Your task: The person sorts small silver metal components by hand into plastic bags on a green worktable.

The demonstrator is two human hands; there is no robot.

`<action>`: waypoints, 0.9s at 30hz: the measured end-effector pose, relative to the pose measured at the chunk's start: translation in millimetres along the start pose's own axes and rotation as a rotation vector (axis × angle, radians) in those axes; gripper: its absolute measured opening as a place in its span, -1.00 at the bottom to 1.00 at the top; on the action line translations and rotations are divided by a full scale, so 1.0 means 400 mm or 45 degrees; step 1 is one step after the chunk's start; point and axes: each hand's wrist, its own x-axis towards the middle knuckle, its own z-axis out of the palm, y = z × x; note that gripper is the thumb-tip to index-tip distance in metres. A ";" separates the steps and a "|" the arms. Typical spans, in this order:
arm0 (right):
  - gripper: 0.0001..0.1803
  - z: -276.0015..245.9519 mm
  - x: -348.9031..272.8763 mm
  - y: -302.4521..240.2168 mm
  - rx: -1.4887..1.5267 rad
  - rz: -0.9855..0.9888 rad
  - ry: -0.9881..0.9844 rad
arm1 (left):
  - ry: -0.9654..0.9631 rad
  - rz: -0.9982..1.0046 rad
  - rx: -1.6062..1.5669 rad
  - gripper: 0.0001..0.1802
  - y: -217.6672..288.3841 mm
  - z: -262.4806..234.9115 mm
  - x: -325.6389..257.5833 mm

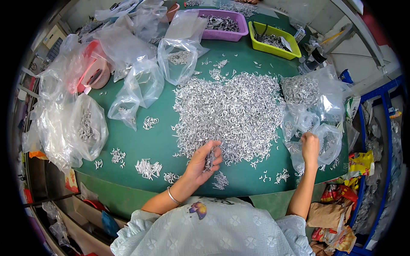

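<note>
A broad heap of small silver metal parts [230,113], many of them curved or hook-shaped, covers the middle of the green table [141,91]. At the heap's near edge, my left hand [200,162] is closed around a handful of these small metal parts, its palm turned toward the right. My right hand [310,147] is over the clear plastic bags [331,143] at the right side. Its fingers are pinched together; what they hold, if anything, is hidden. A small pile of thin metal pins [220,181] lies just to the right of my left wrist.
Small sorted piles, such as metal rods [148,169], lie along the near left. Clear bags [92,128] of parts crowd the left side. A purple tray [226,38] and a yellow-green tray [275,50] stand at the back. A bulging bag [301,90] sits right.
</note>
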 end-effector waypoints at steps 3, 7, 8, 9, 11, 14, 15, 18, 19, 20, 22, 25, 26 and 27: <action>-0.82 -0.019 0.000 -0.047 0.156 -0.047 0.051 | -0.032 0.001 -0.038 -0.64 0.000 -0.009 0.007; -0.75 -0.061 0.044 -0.235 0.821 -0.226 -0.120 | 0.003 0.008 -0.054 -0.65 0.001 -0.016 0.004; -0.72 -0.062 0.068 -0.282 0.963 -0.310 -0.180 | 0.015 0.009 -0.047 -0.65 -0.001 -0.014 0.005; -0.67 -0.050 0.101 -0.322 1.048 -0.398 -0.241 | 0.012 0.012 -0.043 -0.66 -0.004 -0.012 0.006; -0.61 0.035 0.181 -0.369 1.016 -0.457 -0.012 | 0.001 -0.001 -0.033 -0.69 -0.008 -0.004 0.010; -0.56 0.163 0.290 -0.418 0.962 -0.337 -0.044 | -0.007 -0.020 -0.018 -0.69 -0.007 0.009 0.013; -0.55 0.189 0.305 -0.431 0.958 -0.281 -0.142 | -0.004 -0.027 -0.017 -0.69 -0.005 0.012 0.015; -0.56 0.213 0.273 -0.481 0.761 -0.484 0.061 | 0.005 -0.009 -0.047 -0.69 -0.002 0.003 0.018; -0.58 0.201 0.264 -0.488 0.795 -0.504 0.058 | 0.015 -0.004 -0.053 -0.69 -0.003 0.001 0.018; -0.59 0.175 0.254 -0.495 0.826 -0.524 0.052 | 0.020 0.001 -0.059 -0.69 -0.004 -0.001 0.018; -0.62 0.159 0.241 -0.498 0.831 -0.564 0.050 | 0.027 0.007 -0.066 -0.70 -0.003 -0.004 0.020; -0.60 0.150 0.195 -0.509 0.872 -0.594 0.149 | 0.033 -0.006 -0.084 -0.70 -0.006 -0.006 0.023; -0.56 0.148 0.180 -0.507 0.861 -0.600 0.116 | 0.037 -0.008 -0.084 -0.70 -0.007 -0.006 0.024; -0.55 0.140 0.166 -0.507 0.833 -0.623 0.115 | 0.040 -0.010 -0.084 -0.70 -0.007 -0.005 0.024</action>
